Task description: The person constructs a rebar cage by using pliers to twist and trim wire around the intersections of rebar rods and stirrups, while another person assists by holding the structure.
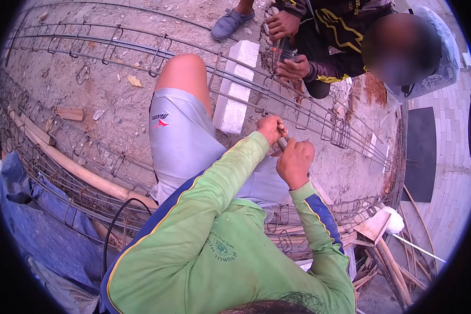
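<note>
Left hand (272,128) and right hand (295,162) are both clenched around a thin dark tool (283,142), held at the rebar cage (319,112), which rests across a white block (235,89).

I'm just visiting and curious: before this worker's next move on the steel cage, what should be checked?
1. Left hand closed on thin tool: ok.
2. Right hand closed on same tool: ok.
3. Tie on rebar cage seated: cannot tell, hands hide it.
4. White block under cage bars: ok.
5. Co-worker's hands apart from this joint: ok.
6. Gloves: not ok, hands bare.
</note>
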